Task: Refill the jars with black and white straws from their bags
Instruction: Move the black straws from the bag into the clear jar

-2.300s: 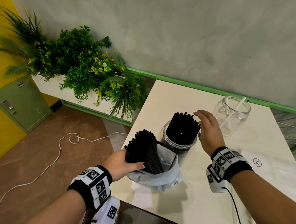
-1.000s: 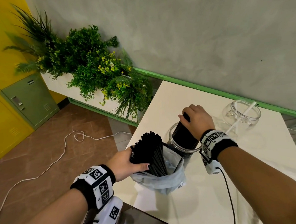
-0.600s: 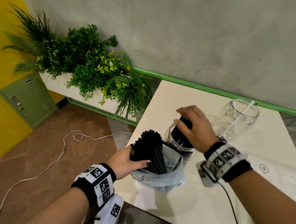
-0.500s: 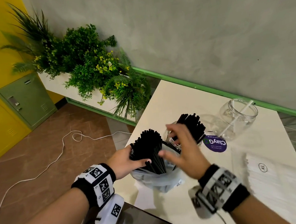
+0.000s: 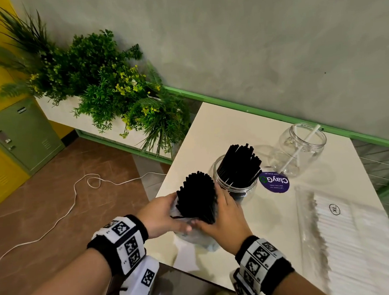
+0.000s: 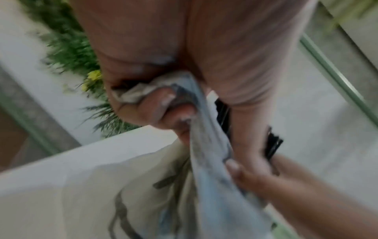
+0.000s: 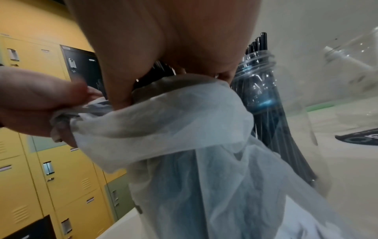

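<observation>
Head view: left hand (image 5: pixel 159 215) bunches the bag (image 5: pixel 194 236) rim in curled fingers; right hand (image 5: pixel 225 216) wraps the bagged black straws (image 5: pixel 197 197). Just beyond, one jar (image 5: pixel 234 186) looks well stocked; farther right, the other jar (image 5: pixel 300 150) holds few white straws, their bag (image 5: pixel 345 240) unemptied.

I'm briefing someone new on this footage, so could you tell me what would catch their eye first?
Most striking is the upright bundle of black straws in its plastic bag at the table's near edge, with the left hand gripping the bag and the right hand against the bundle. Just behind stands a jar already packed with black straws, and farther right a clear jar holding a single white straw.
</observation>
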